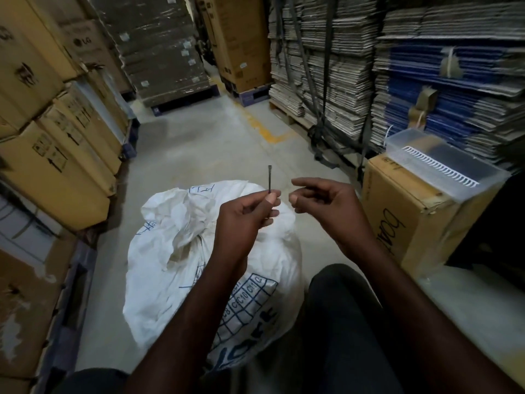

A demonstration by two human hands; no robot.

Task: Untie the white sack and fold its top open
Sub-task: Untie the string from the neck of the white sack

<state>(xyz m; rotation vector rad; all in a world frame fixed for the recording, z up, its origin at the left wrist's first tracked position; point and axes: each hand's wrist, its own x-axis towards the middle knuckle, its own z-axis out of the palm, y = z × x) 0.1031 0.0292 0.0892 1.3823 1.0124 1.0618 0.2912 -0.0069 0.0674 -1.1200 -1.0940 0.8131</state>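
Right now we've got the left hand (250,211) pinched on a thin dark tie (269,179), lifted above the white sack (176,251) prob. to clear it; right hand (321,199) loose, fingers apart, empty, also above sack. Sack sits on floor (199,143) w/ neck bunched.

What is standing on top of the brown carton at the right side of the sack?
A clear plastic box sits on the brown carton, overhanging its edge. A white ribbed strip shows through it. Any other contents cannot be made out.
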